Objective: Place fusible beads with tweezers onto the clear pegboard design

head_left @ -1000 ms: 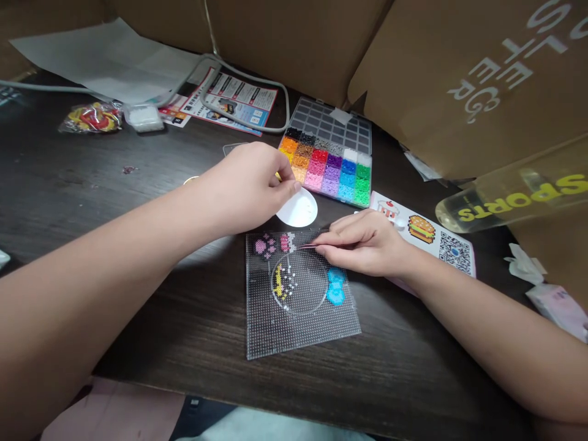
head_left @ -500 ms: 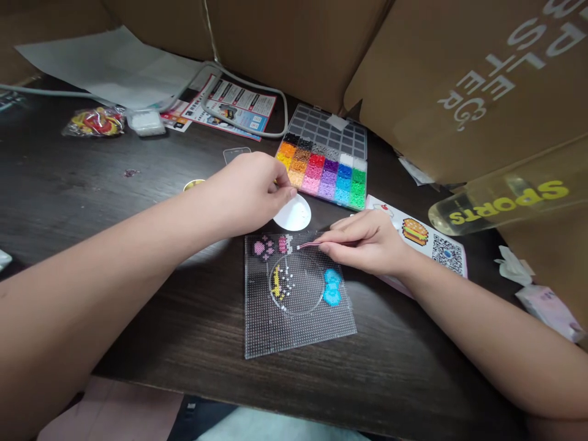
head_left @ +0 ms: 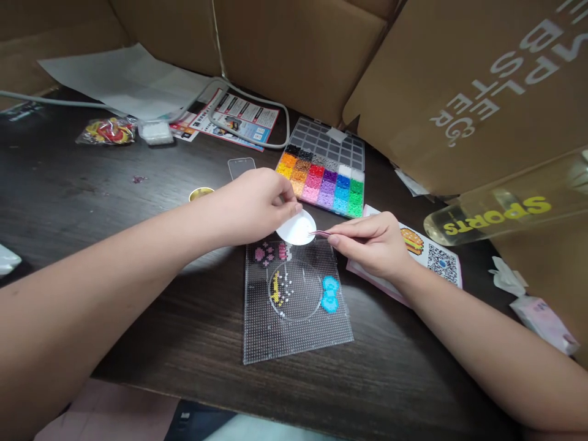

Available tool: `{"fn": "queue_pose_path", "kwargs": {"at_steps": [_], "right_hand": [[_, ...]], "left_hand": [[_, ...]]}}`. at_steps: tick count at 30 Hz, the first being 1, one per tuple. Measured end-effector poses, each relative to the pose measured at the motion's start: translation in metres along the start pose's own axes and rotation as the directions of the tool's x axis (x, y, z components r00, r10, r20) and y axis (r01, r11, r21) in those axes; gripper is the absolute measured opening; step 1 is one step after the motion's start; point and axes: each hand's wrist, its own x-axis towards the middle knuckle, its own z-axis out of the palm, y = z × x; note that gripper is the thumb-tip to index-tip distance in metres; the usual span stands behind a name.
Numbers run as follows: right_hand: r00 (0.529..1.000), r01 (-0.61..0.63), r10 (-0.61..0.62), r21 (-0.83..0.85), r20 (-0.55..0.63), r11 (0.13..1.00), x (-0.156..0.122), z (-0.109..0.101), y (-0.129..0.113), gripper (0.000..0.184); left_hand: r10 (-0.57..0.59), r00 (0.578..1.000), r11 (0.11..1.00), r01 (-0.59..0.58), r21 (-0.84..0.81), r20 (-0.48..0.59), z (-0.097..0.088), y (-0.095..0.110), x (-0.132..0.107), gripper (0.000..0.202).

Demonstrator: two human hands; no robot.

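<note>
My left hand (head_left: 250,205) is closed, its fingertips pinching the rim of a small white round dish (head_left: 296,229). My right hand (head_left: 370,245) is closed on thin pink tweezers (head_left: 319,233), whose tip reaches the dish's right edge. Below both lies a clear square pegboard (head_left: 294,306) with a pink paw shape (head_left: 264,253), a blue bow (head_left: 329,294) and a clear round template (head_left: 294,289) holding yellow and white beads. A bead box (head_left: 327,168) with many coloured compartments sits just behind the dish.
Cardboard boxes (head_left: 459,86) wall in the back and right. A clear bottle marked SPORTS (head_left: 500,211) lies at right over a pattern card with a burger and QR code (head_left: 434,257). Leaflets (head_left: 234,116), a grey cable, a candy bag (head_left: 108,130) sit at back left.
My right hand lifted the tweezers from the pegboard's top row up to the white dish. The left hand stayed pinched on the dish. The camera view shifted slightly.
</note>
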Motion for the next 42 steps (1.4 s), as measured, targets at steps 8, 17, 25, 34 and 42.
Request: {"fn": "queue_pose_path", "kwargs": {"at_steps": [8,17,25,34,42], "right_hand": [[0.999,-0.026,0.025,-0.036,-0.036,0.999,-0.001,-0.003,0.0,0.025],[0.999,0.013,-0.01,-0.059,0.043,0.998,-0.001,0.001,-0.001,0.016],[0.957,0.096,-0.053,-0.139,0.285,0.986,0.007,0.008,-0.001,0.019],[0.938,0.102,-0.045,-0.151,0.343,0.983,0.009,0.004,0.002,0.02],[0.944,0.016,0.04,-0.167,0.327,0.986,0.011,0.003,0.0,0.019]], "left_hand": [[-0.006,1.0,1.0,0.006,-0.014,0.003,-0.001,-0.001,-0.001,0.019],[-0.051,0.996,0.994,0.059,0.093,-0.079,-0.006,0.001,0.001,0.021],[-0.035,0.994,0.994,0.046,0.103,-0.108,-0.008,-0.007,0.007,0.025],[0.006,0.996,0.996,0.001,0.084,-0.087,-0.003,-0.006,0.004,0.028],[-0.044,0.997,0.995,0.05,0.086,-0.071,-0.005,-0.003,0.006,0.023]]}}
